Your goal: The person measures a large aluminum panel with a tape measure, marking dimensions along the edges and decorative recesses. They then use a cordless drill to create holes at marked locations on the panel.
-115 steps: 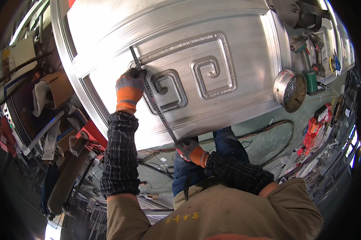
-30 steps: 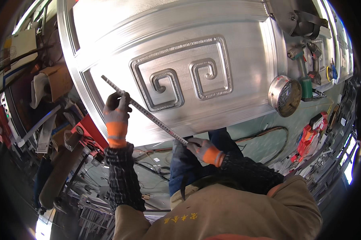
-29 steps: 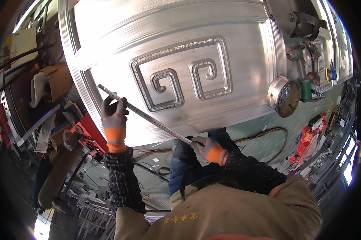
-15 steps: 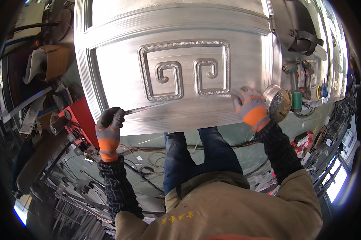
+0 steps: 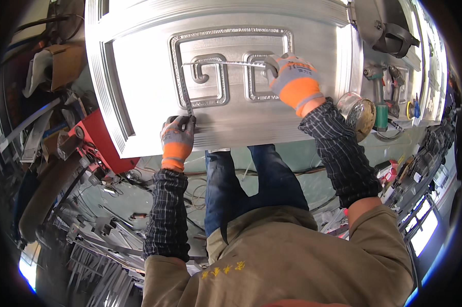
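Got my left hand (image 5: 177, 140) pinching the square's (image 5: 186, 92) lower end at 6 o'clock on the metal panel (image 5: 139, 77); right hand (image 5: 292, 79) fingers press its top arm at 3 o'clock.

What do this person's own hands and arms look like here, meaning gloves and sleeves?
Both the left hand and the right hand wear knit work gloves, grey over the fingers and back with bright orange cuffs. Both forearms are covered by dark plaid sleeves, which emerge from a tan jacket at the shoulders.
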The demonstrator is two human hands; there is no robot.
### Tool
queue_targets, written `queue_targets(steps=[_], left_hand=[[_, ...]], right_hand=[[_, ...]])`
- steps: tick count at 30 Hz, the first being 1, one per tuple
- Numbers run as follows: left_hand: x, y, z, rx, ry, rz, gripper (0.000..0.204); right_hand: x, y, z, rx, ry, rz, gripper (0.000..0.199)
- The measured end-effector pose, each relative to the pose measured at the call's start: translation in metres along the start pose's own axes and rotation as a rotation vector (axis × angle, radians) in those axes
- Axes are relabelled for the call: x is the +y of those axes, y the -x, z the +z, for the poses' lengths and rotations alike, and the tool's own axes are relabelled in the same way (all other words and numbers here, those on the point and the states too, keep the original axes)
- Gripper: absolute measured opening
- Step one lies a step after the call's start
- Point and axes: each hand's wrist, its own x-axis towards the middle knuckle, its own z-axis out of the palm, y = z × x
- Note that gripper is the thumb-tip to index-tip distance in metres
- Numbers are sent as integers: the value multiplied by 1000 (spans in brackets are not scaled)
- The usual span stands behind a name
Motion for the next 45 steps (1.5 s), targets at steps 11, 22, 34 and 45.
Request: queue_targets(steps=[11,22,34,45], left_hand=[[-3,-15,5,-136,-121,-25,25],[-1,-16,2,-174,-116,-44,25],[3,-15,1,-138,-120,30,25],[71,-4,21,-140,243,-61,26]], right_hand=[[1,-1,30,16,65,-12,49],[-1,-2,28,-35,69,6,49],[-2,-2,24,-47,66,31,50],[83,21,-18,5,108,117,45]])
